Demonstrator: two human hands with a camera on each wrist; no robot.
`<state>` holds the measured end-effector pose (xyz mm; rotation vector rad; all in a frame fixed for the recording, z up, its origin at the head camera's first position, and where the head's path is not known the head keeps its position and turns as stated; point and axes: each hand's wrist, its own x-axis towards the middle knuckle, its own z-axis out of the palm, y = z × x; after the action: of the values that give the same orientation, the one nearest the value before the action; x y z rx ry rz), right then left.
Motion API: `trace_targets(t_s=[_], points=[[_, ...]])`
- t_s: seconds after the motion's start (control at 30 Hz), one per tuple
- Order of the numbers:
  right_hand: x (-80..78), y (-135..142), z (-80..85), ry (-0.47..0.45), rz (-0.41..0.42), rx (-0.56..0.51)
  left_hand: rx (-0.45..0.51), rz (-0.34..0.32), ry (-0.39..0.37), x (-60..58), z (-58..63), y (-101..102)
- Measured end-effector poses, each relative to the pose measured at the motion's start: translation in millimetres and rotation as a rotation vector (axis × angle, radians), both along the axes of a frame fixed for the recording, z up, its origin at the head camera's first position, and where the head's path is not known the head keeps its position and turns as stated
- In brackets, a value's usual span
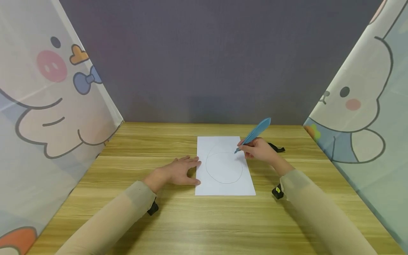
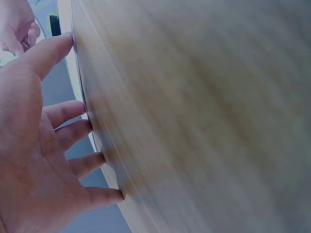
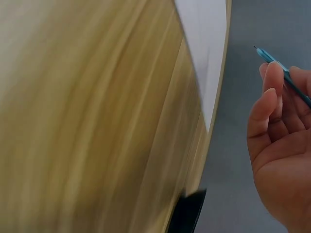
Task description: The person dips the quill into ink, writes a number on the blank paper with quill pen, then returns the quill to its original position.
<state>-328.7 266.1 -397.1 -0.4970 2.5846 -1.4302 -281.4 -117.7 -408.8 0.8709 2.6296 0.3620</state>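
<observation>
A white sheet of paper [image 1: 204, 187] lies on the wooden table, bearing a thin, roughly round outline and a faint curved line across its upper part. My left hand [image 1: 182, 171] rests at the sheet's left edge, fingers spread, with the thumb and some fingertips on the paper. In the left wrist view the same hand [image 2: 46, 150] touches down with its fingertips. Over the sheet's upper right, my right hand [image 1: 259, 150] pinches a blue feather-shaped pen [image 1: 257, 130], tilted with its tip downward. The right wrist view shows the pen [image 3: 272, 59] with its tip off the paper.
Wooden table [image 1: 204, 226] surrounds the sheet. A black strap [image 1: 278, 148] shows behind the right hand, and a small black device [image 1: 278, 191] sits below the right wrist. Another black device [image 1: 153, 208] is under the left wrist. A grey panel [image 1: 204, 63] stands behind, with cartoon-printed cloths at both sides.
</observation>
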Motion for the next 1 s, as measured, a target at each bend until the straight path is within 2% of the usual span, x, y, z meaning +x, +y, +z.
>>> trace_targets(t_s=[0.23,0.5,0.77,1.0], points=[[11.9,28.3,-3.5,0.018,-0.041,-0.003,-0.001,0.003,0.001,0.2,-0.9,-0.2],[24.3,48.1,-6.4,0.034,-0.045,0.021,-0.006,0.002,0.004,0.2,-1.1,-0.5],[25.7,57.3,-7.9,0.054,-0.044,0.024,-0.004,0.004,0.001,-0.2,-1.8,-0.9],[27.2,61.0,-12.6,0.024,-0.036,0.022,0.003,-0.004,0.004,-0.3,-3.2,-1.0]])
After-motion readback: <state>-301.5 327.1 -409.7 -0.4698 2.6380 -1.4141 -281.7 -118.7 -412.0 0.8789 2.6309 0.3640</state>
